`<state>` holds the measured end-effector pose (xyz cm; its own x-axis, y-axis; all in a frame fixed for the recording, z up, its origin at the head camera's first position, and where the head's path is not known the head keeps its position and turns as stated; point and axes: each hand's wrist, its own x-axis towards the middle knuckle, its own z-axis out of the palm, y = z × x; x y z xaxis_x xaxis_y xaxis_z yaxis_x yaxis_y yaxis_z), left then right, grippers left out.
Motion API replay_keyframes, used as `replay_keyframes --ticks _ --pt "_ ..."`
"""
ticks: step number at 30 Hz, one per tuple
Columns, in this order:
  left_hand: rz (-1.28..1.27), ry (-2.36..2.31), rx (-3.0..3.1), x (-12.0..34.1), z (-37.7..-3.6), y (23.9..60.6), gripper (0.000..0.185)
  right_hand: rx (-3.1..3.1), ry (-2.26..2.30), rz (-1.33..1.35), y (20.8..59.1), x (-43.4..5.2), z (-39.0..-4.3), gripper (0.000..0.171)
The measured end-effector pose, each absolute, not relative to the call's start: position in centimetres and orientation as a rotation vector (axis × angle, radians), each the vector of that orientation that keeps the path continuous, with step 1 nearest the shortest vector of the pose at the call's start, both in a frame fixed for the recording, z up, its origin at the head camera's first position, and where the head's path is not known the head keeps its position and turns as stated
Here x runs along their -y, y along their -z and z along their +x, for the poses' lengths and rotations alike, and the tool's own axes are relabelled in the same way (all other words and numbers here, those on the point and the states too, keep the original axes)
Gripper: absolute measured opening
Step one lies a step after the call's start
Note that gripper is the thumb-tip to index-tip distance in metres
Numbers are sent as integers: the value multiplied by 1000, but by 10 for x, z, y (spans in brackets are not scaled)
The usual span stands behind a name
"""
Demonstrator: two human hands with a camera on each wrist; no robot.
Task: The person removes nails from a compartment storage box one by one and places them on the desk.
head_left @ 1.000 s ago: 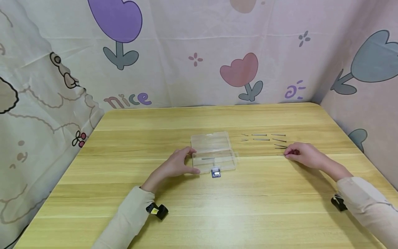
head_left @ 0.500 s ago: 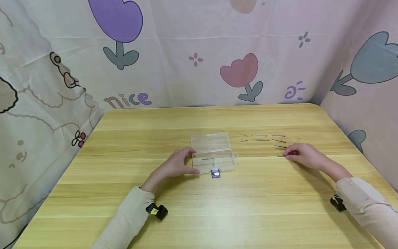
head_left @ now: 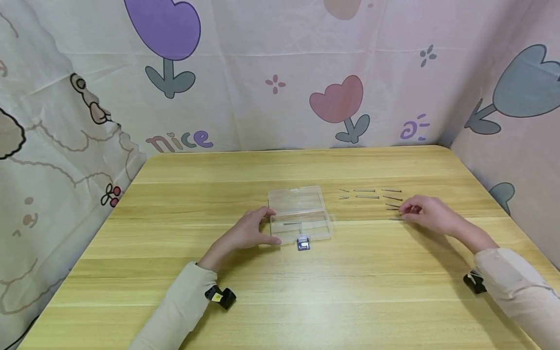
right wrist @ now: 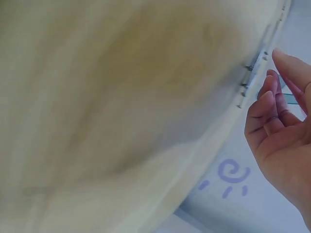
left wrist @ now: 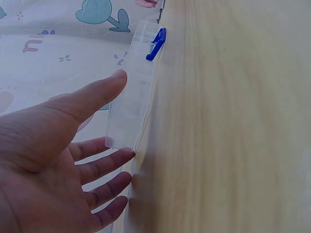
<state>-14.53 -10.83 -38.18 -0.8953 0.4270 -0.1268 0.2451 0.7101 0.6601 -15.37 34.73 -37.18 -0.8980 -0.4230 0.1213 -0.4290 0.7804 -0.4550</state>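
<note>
A clear plastic box (head_left: 323, 232), lid (head_left: 295, 200) folded back, lies mid-table with a blue latch (head_left: 303, 243) at its front. One thin nail (head_left: 292, 223) rests inside. My left hand (head_left: 250, 228) touches the box's left end, thumb and fingers spread; the left wrist view shows the fingers (left wrist: 104, 172) fairly straight against it. Over on the right, my right hand (head_left: 430, 214) hovers just above a nail (head_left: 395, 219) on the table. Thumb and fingertips stand apart in the right wrist view, with nothing visible between them.
Several nails (head_left: 366, 197) lie in rows behind and left of the right hand, with smaller pieces (head_left: 343, 197) nearer the box. A wooden table (head_left: 306, 301) spreads beneath, backed by a printed cloth (head_left: 245, 97). Each wrist carries a black camera (head_left: 220, 296).
My right hand has risen slightly away from the front nail, and its fingers have parted. The nail stays on the table. My left hand and the box have not moved.
</note>
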Motion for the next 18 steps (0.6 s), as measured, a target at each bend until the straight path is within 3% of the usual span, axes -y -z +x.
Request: replay_keyframes --ticks 9,18 --pt "526 -960 -2650 109 -145 383 72 2981 -771 754 349 -304 -162 14" --pt "539 -956 -2652 109 -146 383 72 2954 -771 1137 339 -229 -169 15"
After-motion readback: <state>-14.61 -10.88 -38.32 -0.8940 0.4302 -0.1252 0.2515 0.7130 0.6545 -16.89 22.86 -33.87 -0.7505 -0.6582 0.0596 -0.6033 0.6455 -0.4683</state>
